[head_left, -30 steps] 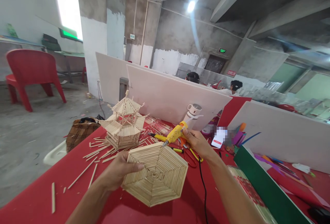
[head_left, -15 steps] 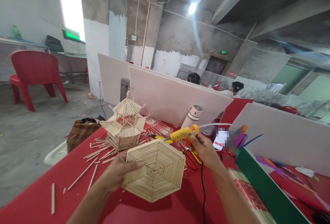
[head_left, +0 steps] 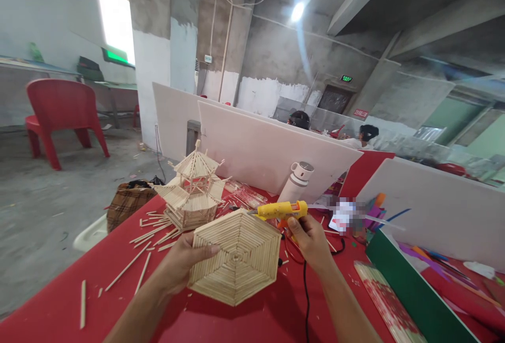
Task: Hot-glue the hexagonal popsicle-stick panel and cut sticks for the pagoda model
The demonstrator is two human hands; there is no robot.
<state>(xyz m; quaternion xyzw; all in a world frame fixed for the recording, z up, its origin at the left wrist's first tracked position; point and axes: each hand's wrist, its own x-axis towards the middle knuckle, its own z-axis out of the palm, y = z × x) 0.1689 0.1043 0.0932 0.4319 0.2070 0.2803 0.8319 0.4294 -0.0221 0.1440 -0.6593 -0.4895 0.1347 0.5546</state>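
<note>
My left hand [head_left: 185, 259] grips the left edge of a flat polygonal panel [head_left: 236, 274] made of thin wooden sticks, its thumb pressed on the top face. The sticks run in rings around a small centre. In my right hand [head_left: 310, 238] is a yellow hot glue gun [head_left: 282, 210], its nozzle pointing left at the panel's top corner. Whether the tip touches the wood I cannot tell. A clear glue stick pokes out behind the gun, and a black cord hangs below. Behind the panel stands a tiered stick pagoda [head_left: 197, 190] with loose sticks [head_left: 152, 222] around its base.
A white flask [head_left: 295, 182] and a lit phone [head_left: 342, 217] sit toward the back of the red table [head_left: 51, 306]. White boards [head_left: 272, 143] rise behind. At right are packed sticks [head_left: 389, 301] and a green-walled box [head_left: 418, 290]. Two people [head_left: 299, 120] are beyond the boards.
The glue gun has turned from slanting down-left to nearly level, its rear swinging right and down. The panel has shifted slightly up and left. My left hand keeps its hold.
</note>
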